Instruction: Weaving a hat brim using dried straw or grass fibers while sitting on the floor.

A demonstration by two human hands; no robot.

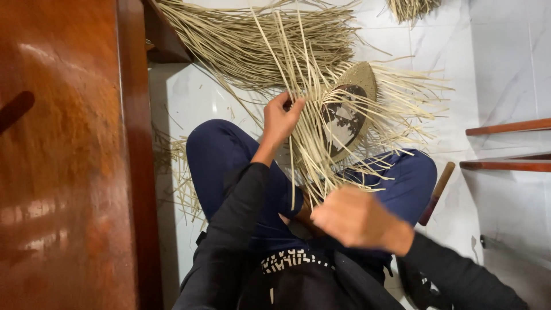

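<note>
**Listener:** While you have the head view up, what are the hands doing?

**Operator:** Seen from above, I'm looking down at a seated person in dark blue trousers (218, 155) and a black long-sleeved top (241, 229). Between the knees stands a half-woven straw piece (350, 109), a rounded woven disc tilted on edge, with long loose straw strands (304, 86) fanning out from its rim in every direction.

**Listener:** And the left hand?

**Operator:** The left hand (281, 117) is raised just left of the disc. Its fingers are pinched shut around a few of those upright strands, close to the woven edge.

**Listener:** The right?

**Operator:** The right hand (356, 218) is lower, nearer the camera and blurred. It's curled into a loose fist where the lower strands sweep down toward the lap. I can't tell for certain whether it actually grips any of them.

**Listener:** What else is around?

**Operator:** A big heap of loose straw (247, 34) lies on the white tiled floor (493, 69) beyond the knees, and a smaller bundle (410, 8) sits at the top edge. A polished reddish wooden panel (63, 161) fills the left side. On the right are brown wooden rails (508, 126), and a wooden handle (437, 192) lies on the floor just beside the person's right knee.
</note>
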